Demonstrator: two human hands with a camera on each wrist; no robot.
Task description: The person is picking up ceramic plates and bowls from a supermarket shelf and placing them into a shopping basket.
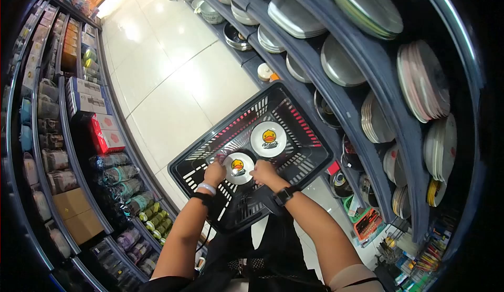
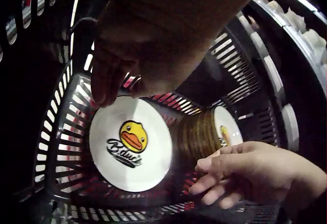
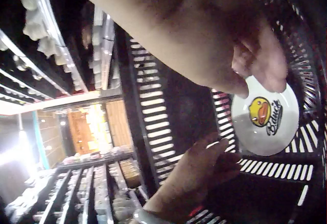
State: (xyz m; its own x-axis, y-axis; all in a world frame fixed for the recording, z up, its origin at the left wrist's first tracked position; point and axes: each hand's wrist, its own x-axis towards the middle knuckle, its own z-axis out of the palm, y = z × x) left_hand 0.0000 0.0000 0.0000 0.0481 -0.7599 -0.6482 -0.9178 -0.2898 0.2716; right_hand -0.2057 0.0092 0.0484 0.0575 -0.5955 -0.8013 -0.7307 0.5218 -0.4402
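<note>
A round white plate (image 1: 239, 168) printed with a yellow duck lies low in the black basket (image 1: 181, 168). My left hand (image 1: 214, 174) is at its left rim, fingers reaching down with little bend. On the opposite side my right hand (image 1: 265, 172) has its fingertips right by the rim, thumb and fingers loosely bent and spread in the left wrist view. Farther in the basket is a second white duck plate (image 1: 268, 139). From the left wrist, a stack of plates (image 2: 196, 132) shows several brownish edges, with the right thumb close to it.
Shelves (image 1: 357, 55) full of stacked plates and bowls rise along the right. Shelves on the left hold boxes (image 1: 110, 134) and wrapped goods. Between them runs a pale tiled floor (image 1: 157, 82). A small white pot (image 1: 264, 71) stands just past the basket's far corner.
</note>
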